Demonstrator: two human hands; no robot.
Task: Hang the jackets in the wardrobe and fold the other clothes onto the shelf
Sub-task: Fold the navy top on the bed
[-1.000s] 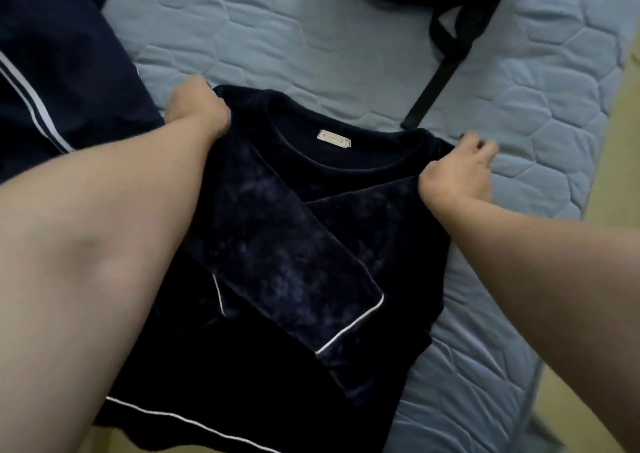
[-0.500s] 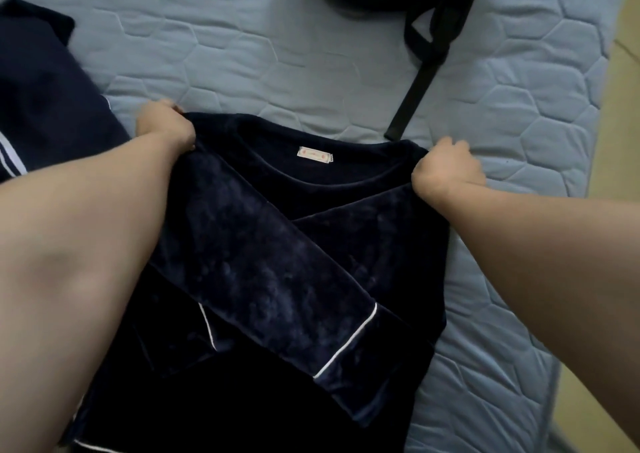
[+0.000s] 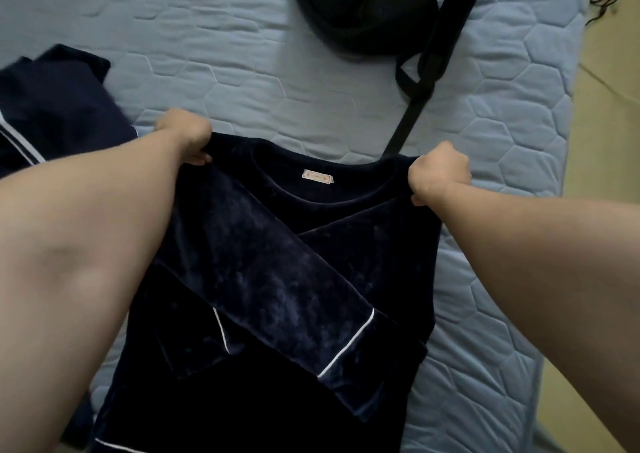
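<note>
A dark navy velvet top [image 3: 277,279] with white piping lies on the blue quilted mattress [image 3: 242,54], both sleeves folded across its front and a small label at the neck. My left hand [image 3: 185,134] grips its left shoulder, fingers curled round the fabric. My right hand [image 3: 438,173] grips the right shoulder the same way. The shoulder edge is lifted slightly off the mattress. The lower hem runs out of view at the bottom.
Another navy garment with white stripes [image 3: 52,120] lies at the left. A black bag [image 3: 367,9] with a long strap [image 3: 426,82] rests at the top of the mattress. The mattress's right edge meets a tan floor [image 3: 606,141].
My right hand went from open fingers to a closed grip on the right shoulder. Both hands have pulled the top's shoulders up and toward me.
</note>
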